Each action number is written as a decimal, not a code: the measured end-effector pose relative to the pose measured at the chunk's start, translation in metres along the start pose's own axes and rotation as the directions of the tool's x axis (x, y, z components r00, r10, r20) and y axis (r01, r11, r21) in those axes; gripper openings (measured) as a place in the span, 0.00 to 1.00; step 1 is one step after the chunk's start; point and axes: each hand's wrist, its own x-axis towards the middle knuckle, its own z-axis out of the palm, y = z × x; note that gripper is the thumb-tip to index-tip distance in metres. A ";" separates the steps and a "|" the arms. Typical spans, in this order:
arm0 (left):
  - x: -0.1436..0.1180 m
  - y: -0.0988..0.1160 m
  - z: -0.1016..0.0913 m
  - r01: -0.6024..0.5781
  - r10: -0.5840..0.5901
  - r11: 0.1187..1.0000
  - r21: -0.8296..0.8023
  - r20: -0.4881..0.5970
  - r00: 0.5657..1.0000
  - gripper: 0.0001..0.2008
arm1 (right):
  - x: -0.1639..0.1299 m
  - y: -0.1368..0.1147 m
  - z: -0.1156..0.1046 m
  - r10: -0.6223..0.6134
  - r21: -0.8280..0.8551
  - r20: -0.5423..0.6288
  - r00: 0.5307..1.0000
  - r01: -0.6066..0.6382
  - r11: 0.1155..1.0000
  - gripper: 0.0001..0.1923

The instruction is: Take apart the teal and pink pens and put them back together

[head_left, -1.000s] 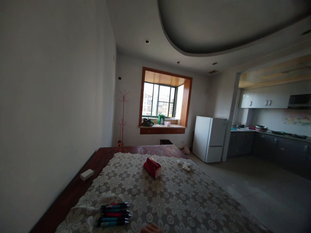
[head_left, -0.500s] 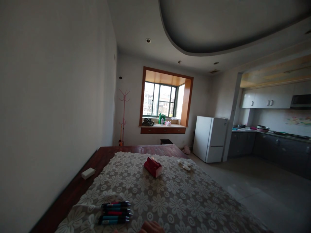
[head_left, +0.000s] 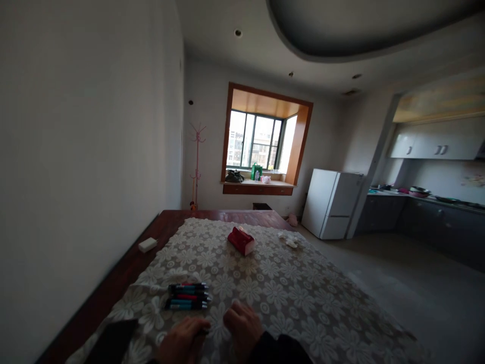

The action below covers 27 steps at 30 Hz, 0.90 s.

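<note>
My left hand point(head_left: 184, 338) is low in the view, just below a row of pens point(head_left: 187, 297). Its fingers are curled together, and a small dark bit shows at the fingertips, too dim to name. To its right, my right hand point(head_left: 244, 326) is closed above the tablecloth point(head_left: 322, 318), with the fingers bent inward; what they hold, if anything, is hidden. A gap separates the two hands. The pens have black, blue and red barrels and lie side by side on the floral cloth. A dark flat shape point(head_left: 113, 341) rests left of my left hand.
Farther up the table stand a red tissue box point(head_left: 241, 241) and crumpled white tissues point(head_left: 288, 239). A white block point(head_left: 147, 245) sits on the bare wooden edge point(head_left: 151, 230) at left, beside the wall. Beyond are a pink coat rack point(head_left: 197, 167) and a white fridge point(head_left: 329, 202).
Both hands have come into fuller view at the bottom, where only part of one showed clearly before. The camera has tilted down, so the table and pens appear higher. The dark flat shape now shows.
</note>
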 end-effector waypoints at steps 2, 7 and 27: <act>0.000 0.007 -0.007 0.049 -0.048 0.999 -0.021 0.041 0.998 0.14 | 0.002 -0.007 -0.017 0.056 0.042 0.092 0.994 -0.060 0.997 0.06; 0.004 0.017 -0.019 0.101 -0.098 0.994 -0.029 0.094 0.991 0.14 | 0.008 -0.009 -0.033 0.136 0.122 0.226 0.965 -0.167 0.978 0.07; 0.005 0.019 -0.024 0.224 -0.228 0.971 0.081 0.051 0.972 0.10 | 0.012 -0.009 -0.042 0.217 0.147 0.317 0.923 -0.274 0.951 0.06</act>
